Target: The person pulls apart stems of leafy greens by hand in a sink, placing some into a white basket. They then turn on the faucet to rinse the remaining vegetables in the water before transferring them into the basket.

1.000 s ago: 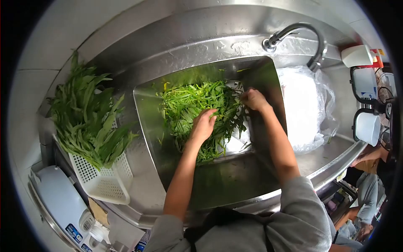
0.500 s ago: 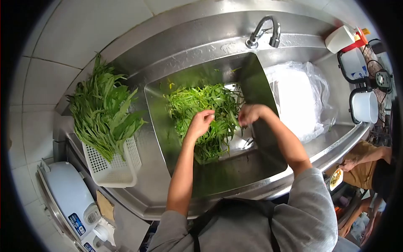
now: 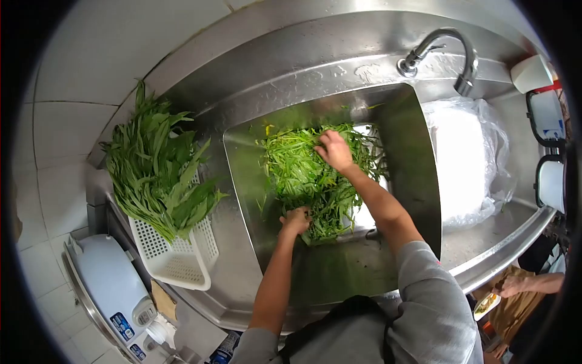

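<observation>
A loose heap of cut leafy greens (image 3: 297, 164) lies in the steel sink basin (image 3: 339, 273). My left hand (image 3: 295, 221) is at the near left edge of the heap, its fingers curled into the leaves and partly hidden by them. On the far side of the heap, my right hand (image 3: 336, 151) has its bent fingers closed on the upper leaves. Left of the basin, a large bunch of uncut long-leafed greens (image 3: 160, 164) rests on a white perforated basket (image 3: 182, 267).
A curved faucet (image 3: 445, 39) stands behind the basin. To the right lies a clear plastic bag (image 3: 494, 158) around something white. White containers (image 3: 550, 182) line the far right. A pale blue appliance (image 3: 109, 273) sits at lower left. Another person's hand (image 3: 514, 285) holds a dish at lower right.
My left hand has moved down to the heap's near edge. My right hand has moved from the heap's right side onto its far part. The camera view has shifted.
</observation>
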Demonstrator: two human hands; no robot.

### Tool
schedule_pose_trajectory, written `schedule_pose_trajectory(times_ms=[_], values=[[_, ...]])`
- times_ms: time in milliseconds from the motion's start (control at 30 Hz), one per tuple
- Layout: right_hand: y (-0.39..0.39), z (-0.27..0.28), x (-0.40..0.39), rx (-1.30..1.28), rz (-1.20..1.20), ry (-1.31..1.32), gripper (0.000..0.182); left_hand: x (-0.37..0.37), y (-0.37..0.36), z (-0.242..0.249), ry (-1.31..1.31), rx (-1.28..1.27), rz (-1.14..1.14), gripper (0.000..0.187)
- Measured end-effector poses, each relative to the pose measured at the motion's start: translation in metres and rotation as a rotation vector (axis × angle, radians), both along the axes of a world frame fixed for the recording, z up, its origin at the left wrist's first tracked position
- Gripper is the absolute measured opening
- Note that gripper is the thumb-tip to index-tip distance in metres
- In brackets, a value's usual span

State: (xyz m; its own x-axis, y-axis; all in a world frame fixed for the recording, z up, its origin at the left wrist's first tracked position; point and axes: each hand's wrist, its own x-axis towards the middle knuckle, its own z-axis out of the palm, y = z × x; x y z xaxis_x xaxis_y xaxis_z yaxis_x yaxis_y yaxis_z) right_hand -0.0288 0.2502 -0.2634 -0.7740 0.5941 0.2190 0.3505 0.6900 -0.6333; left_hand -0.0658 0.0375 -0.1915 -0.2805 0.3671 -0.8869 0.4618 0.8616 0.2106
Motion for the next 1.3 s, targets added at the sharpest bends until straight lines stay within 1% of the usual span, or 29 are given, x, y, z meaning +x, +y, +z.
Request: schedule_pose_trajectory(times_ms=[67,133,167,233,267,300,333,367,433,500,533,600,633,667,700,733,767,800,833,867,900,967,1033,1067,1133,1167,1233,1267,1300], values=[[-0.014,-0.007,-0.030,-0.017,0.012,0.034,0.025,-0.001,0.006,-0.001,0.121,0.027,0.017,0.037],[-0.026,-0.034,-0.053,-0.244,-0.171,-0.246,0.024,-0.008,0.016,-0.004,0.119,0.077,0.079,0.035],[-0.022,-0.037,-0.060,-0.245,-0.176,-0.250,0.024,-0.013,0.020,-0.007,0.100,0.133,0.149,0.033],[-0.011,-0.033,-0.055,-0.459,-0.168,-0.143,0.022,-0.020,0.031,-0.011,0.196,0.311,0.180,0.030],[0.002,-0.006,-0.045,-0.582,-0.132,-0.133,0.021,-0.025,0.040,-0.021,0.192,0.263,0.235,0.030],[0.018,0.016,-0.033,-0.713,-0.059,-0.193,0.024,-0.031,0.046,-0.028,0.196,0.307,0.234,0.031],[0.029,0.019,-0.019,-0.907,0.006,-0.073,0.023,-0.037,0.051,-0.036,0.214,0.370,0.233,0.031],[0.038,0.043,-0.003,-1.042,0.026,-0.125,0.023,-0.037,0.053,-0.044,0.223,0.422,0.240,0.032],[0.040,0.064,0.017,-1.032,-0.011,-0.224,0.025,-0.038,0.062,-0.032,0.104,0.354,0.441,0.032],[0.029,0.066,0.035,-0.994,-0.061,-0.134,0.024,-0.032,0.061,-0.040,0.102,0.400,0.402,0.031],[0.021,0.069,0.045,-0.936,-0.090,-0.201,0.028,-0.028,0.062,-0.046,0.114,0.442,0.378,0.031],[0.002,0.046,0.062,-1.003,-0.200,-0.213,0.019,-0.021,0.059,-0.071,0.215,0.617,0.339,0.028],[-0.011,0.058,0.065,-0.883,-0.268,-0.344,0.020,-0.021,0.061,-0.058,0.088,0.619,0.363,0.026],[-0.019,0.023,0.075,-0.686,-0.194,-0.437,0.024,-0.018,0.059,-0.067,0.088,0.736,0.372,0.026],[-0.034,0.003,0.082,-0.644,-0.215,-0.377,0.020,-0.018,0.062,-0.072,0.133,0.701,0.340,0.025],[-0.043,0.041,0.076,-0.740,-0.342,-0.576,0.021,-0.022,0.060,-0.114,0.117,0.787,0.335,0.025],[-0.054,0.031,0.082,-0.594,-0.322,-0.538,0.029,-0.021,0.065,-0.101,0.152,0.819,0.254,0.026],[-0.066,0.044,0.084,-0.564,-0.469,-0.595,0.033,-0.020,0.072,-0.103,0.134,0.808,0.255,0.027],[-0.072,0.056,0.086,-0.632,-0.496,-0.691,0.032,-0.018,0.078,-0.102,0.132,0.787,0.262,0.028],[-0.081,0.066,0.089,-0.512,-0.564,-0.753,0.031,-0.012,0.086,-0.094,0.114,0.810,0.234,0.028],[-0.079,0.074,0.096,-0.510,-0.592,-0.739,0.031,-0.009,0.090,-0.084,0.095,0.729,0.192,0.028],[-0.084,0.087,0.109,-0.528,-0.508,-0.764,0.026,-0.006,0.092,-0.071,0.102,0.639,0.143,0.029],[-0.087,0.104,0.123,-0.551,-0.511,-0.805,0.023,-0.003,0.092,-0.070,0.024,0.608,-0.024,0.030],[-0.091,0.098,0.132,-0.553,-0.499,-0.804,0.028,-0.001,0.090,-0.069,0.011,0.591,-0.032,0.033],[-0.096,0.083,0.144,-0.443,-0.579,-0.825,0.020,-0.001,0.090,-0.076,0.054,0.546,-0.103,0.035],[-0.096,0.088,0.150,-0.437,-0.527,-0.821,0.019,-0.006,0.085,-0.091,0.099,0.523,-0.124,0.035],[-0.094,0.076,0.158,-0.455,-0.586,-0.723,0.016,-0.015,0.081,-0.094,0.111,0.456,-0.248,0.036],[-0.093,0.079,0.159,-0.431,-0.553,-0.777,0.015,-0.017,0.077,-0.092,0.123,0.446,-0.277,0.037],[-0.090,0.081,0.160,-0.523,-0.568,-0.768,0.014,-0.019,0.076,-0.088,0.139,0.434,-0.302,0.038]])
